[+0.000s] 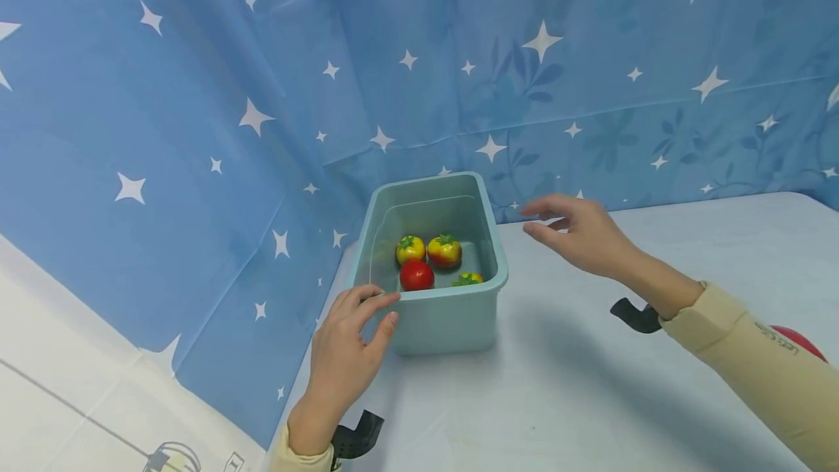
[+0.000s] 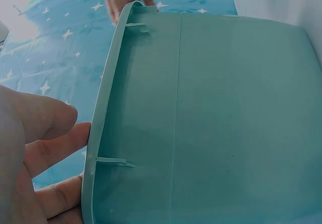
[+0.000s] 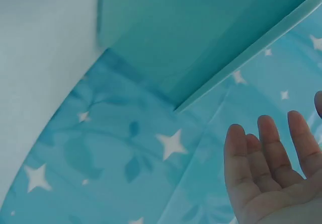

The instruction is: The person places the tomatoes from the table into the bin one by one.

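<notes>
A blue-green plastic bin (image 1: 446,323) stands on the white table. Inside lie two yellow-and-red fruits (image 1: 444,250) with green leafy tops and a round red fruit (image 1: 416,275). Another green-topped yellow fruit (image 1: 468,279) is partly hidden behind the near wall. My left hand (image 1: 347,348) is at the bin's near left corner, its fingertips against the rim (image 2: 95,148) and the thumb apart from it. To the right of the bin my right hand (image 1: 583,235) hovers with loosely bent fingers; in the right wrist view its palm (image 3: 276,194) shows nothing held.
A blue curtain (image 1: 406,93) with white stars rises right behind the bin and along its left side. Part of a red object (image 1: 801,342) shows beyond my right sleeve. The white tabletop (image 1: 655,399) extends to the right.
</notes>
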`<state>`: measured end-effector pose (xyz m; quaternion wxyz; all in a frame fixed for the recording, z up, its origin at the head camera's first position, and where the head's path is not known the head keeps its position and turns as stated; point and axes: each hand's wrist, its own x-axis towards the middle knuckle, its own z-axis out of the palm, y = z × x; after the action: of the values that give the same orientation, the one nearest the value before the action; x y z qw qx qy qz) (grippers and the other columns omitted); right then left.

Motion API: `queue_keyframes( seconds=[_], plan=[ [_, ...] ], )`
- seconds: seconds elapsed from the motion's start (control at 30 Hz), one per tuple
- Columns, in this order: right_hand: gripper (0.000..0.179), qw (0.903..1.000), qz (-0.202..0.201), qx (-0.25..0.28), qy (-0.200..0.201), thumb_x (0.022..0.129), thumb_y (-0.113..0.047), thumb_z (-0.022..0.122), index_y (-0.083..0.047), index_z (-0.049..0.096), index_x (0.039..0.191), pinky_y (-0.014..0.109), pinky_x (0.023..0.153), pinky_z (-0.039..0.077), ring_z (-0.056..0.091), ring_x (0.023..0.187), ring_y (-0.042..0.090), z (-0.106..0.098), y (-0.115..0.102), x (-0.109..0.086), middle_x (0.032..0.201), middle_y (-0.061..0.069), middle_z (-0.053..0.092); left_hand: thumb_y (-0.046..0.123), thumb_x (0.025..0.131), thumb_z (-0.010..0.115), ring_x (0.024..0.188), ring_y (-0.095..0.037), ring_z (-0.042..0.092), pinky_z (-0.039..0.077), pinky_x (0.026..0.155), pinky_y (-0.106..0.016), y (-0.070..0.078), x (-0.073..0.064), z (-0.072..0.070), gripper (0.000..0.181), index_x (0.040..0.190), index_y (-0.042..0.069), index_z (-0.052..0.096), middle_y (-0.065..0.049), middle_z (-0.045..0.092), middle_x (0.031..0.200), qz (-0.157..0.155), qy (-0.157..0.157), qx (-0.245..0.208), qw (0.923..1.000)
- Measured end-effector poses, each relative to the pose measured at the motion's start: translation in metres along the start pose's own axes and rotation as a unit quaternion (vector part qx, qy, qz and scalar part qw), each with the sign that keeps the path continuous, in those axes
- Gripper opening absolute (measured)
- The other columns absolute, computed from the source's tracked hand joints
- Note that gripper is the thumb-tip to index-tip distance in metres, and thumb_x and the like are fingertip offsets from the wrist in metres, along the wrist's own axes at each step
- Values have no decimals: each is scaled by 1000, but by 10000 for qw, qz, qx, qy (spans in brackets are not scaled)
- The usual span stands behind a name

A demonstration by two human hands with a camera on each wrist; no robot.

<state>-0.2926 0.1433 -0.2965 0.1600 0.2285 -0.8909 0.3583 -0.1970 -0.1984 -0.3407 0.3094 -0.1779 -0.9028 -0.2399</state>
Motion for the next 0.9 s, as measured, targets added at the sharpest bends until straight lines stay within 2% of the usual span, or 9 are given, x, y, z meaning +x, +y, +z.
queue_keyframes(
  seconds=[0.23, 0.5, 0.7, 0.9],
  plan=[
    [32, 9990, 281, -321, -115, 97, -31, 62, -11, 65, 121, 55, 83, 53, 62, 107, 37, -18, 30, -25, 126, 15, 61, 24, 91, 70, 113, -15, 56, 51, 63, -32, 0, -1, 0, 25, 116, 26, 73, 6, 62, 116, -13, 4, -24, 10000],
    [34, 9962, 599, -616, -168, 96, -27, 64, -9, 63, 124, 58, 79, 52, 62, 105, 46, -49, 60, -64, 128, 21, 58, 26, 92, 70, 113, -16, 57, 52, 64, -34, -1, 0, -1, 24, 116, 26, 73, 4, 62, 117, 88, 60, 7, 9999],
    [42, 9878, 1186, -946, -355, 96, -34, 63, -6, 61, 127, 59, 75, 53, 60, 105, 51, -67, 81, -88, 128, 28, 55, 24, 91, 71, 112, -16, 57, 52, 64, -35, -3, -4, -3, 24, 115, 26, 73, 4, 62, 116, 53, 100, 46, 9999],
    [49, 9778, 1597, -1329, -272, 95, -39, 63, -1, 59, 126, 61, 72, 52, 58, 102, 55, -79, 101, -108, 125, 33, 53, 24, 91, 71, 113, -15, 56, 51, 62, -32, -3, -5, -3, 25, 116, 26, 73, 4, 62, 117, -21, 79, 38, 10000]
  ],
)
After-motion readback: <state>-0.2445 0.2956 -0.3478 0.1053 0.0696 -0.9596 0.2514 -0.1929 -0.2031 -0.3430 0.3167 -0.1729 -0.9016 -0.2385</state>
